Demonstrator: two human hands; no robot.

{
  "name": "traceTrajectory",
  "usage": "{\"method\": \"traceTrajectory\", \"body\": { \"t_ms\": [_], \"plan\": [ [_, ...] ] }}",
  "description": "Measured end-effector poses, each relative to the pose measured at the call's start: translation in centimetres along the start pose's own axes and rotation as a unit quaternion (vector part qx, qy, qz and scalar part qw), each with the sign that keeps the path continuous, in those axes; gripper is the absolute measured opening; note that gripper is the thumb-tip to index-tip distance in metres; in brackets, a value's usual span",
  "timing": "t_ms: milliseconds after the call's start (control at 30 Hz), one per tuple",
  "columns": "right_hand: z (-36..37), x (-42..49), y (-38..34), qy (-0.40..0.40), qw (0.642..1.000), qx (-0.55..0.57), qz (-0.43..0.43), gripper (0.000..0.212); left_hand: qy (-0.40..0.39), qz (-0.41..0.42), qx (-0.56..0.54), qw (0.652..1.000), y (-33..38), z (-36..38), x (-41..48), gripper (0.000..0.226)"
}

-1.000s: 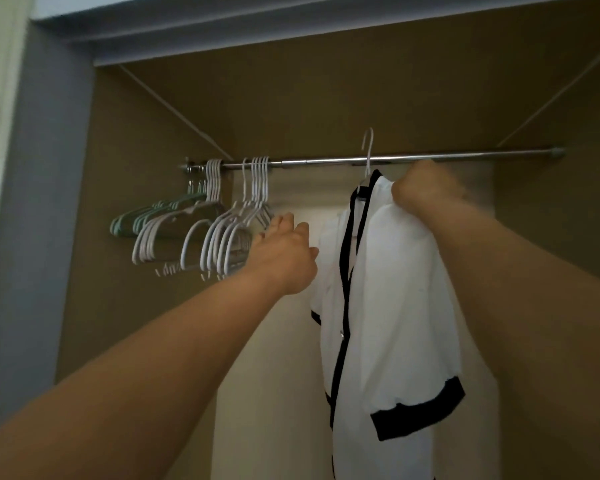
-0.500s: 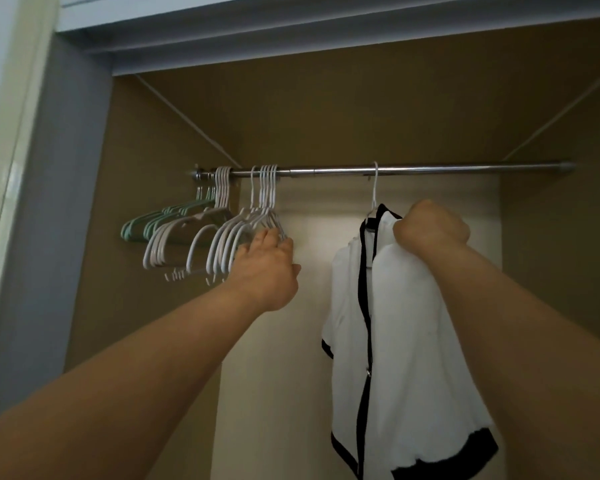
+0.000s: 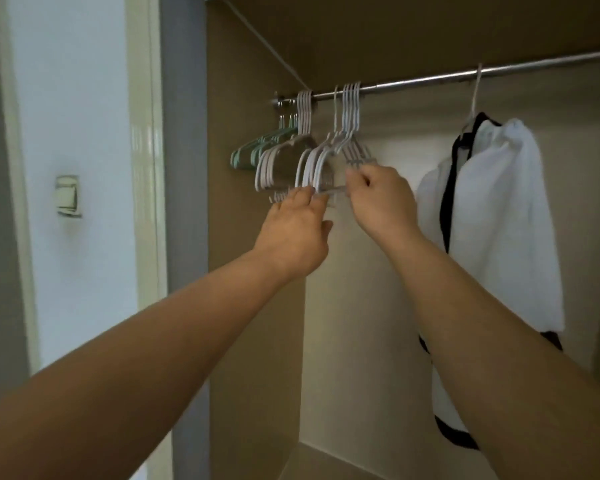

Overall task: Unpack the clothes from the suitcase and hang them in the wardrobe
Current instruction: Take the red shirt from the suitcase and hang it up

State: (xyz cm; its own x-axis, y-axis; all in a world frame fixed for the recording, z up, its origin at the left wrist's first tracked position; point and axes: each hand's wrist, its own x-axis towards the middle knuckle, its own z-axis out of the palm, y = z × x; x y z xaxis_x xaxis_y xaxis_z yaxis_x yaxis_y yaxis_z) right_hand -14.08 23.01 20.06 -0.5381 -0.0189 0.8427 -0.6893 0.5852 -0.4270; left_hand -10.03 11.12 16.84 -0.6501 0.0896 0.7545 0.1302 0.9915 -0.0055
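Observation:
A white shirt with black trim [image 3: 499,216] hangs on a white hanger from the metal rail [image 3: 413,82] at the right of the wardrobe. Left on the rail hangs a bunch of several empty white hangers [image 3: 326,157], with green ones [image 3: 253,150] behind them. My left hand [image 3: 297,233] pinches the lower bar of a white hanger. My right hand [image 3: 378,199] grips the right end of the same bunch. Neither hand touches the shirt.
The wardrobe's brown side wall [image 3: 250,271] is at the left, its pale back panel [image 3: 361,323] behind my arms. A grey door frame [image 3: 182,168] and a wall switch [image 3: 68,195] lie further left. The suitcase is out of view.
My right hand let go of the shirt and moved left to the white hangers. My left hand closed on a hanger bar. The view swung left and down.

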Motion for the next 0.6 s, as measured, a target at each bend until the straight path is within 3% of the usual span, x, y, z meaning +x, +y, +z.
{"method": "traceTrajectory", "body": {
  "t_ms": [133,267,400,600],
  "plan": [
    [7.5,-6.7,-1.2,-0.054,0.992,0.098,0.051,0.038,0.007,-0.073,0.025,0.997,-4.8,0.1,-6.5,0.040],
    [13.9,-14.0,-3.1,-0.163,0.969,0.165,0.087,0.044,-0.007,-0.170,0.059,0.984,-9.0,0.3,-13.7,0.029],
    [18.6,-20.8,-6.0,-0.295,0.926,0.222,0.080,0.039,-0.039,-0.284,0.103,0.953,-12.4,0.0,-21.3,0.027],
    [22.5,-31.2,-11.0,-0.443,0.859,0.257,0.018,0.042,-0.087,-0.453,0.163,0.872,-14.9,-3.1,-33.9,0.024]
  ]
}}
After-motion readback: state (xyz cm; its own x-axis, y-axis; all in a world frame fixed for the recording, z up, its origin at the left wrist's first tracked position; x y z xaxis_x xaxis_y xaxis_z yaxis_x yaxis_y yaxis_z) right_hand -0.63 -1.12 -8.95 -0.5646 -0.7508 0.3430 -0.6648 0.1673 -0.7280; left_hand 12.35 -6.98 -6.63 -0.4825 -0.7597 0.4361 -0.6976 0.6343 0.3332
